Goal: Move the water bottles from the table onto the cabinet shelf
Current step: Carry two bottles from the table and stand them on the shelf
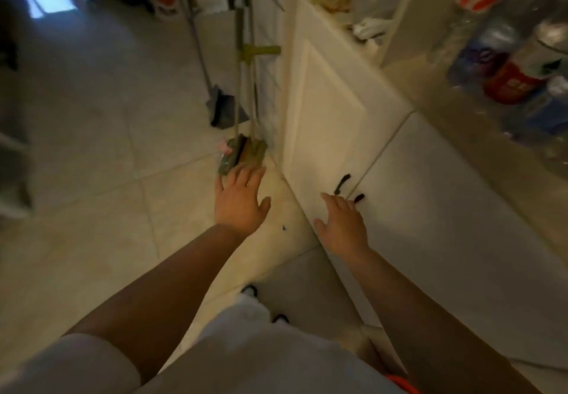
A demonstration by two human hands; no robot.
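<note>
**Empty hands at the cabinet, bottles up on the shelf**

We note first the tiled floor (92, 154), pale and taking up the left half of the view. Right of it stands the white cabinet (445, 209), its two lower doors shut, dark handles (342, 183) meeting at the seam. Above the doors runs the cabinet shelf (430, 86), and on it, far right, a cluster of water bottles (516, 64), blurred, one with a red label. We cannot tell how many. No table is in view, so any bottles left there are out of our sight.

A mop or broom (242, 86) leans at the cabinet's corner, likely parked out of the walkway.

Both our arms reach forward and down. Our left hand (239, 197) hangs over the floor, fingers spread, holding nothing. Our right hand (341, 224) hovers before the door near the handles, fingers loose and open, also empty. The bottles sit well above and to the right of both hands; we judge a trip between loads.
</note>
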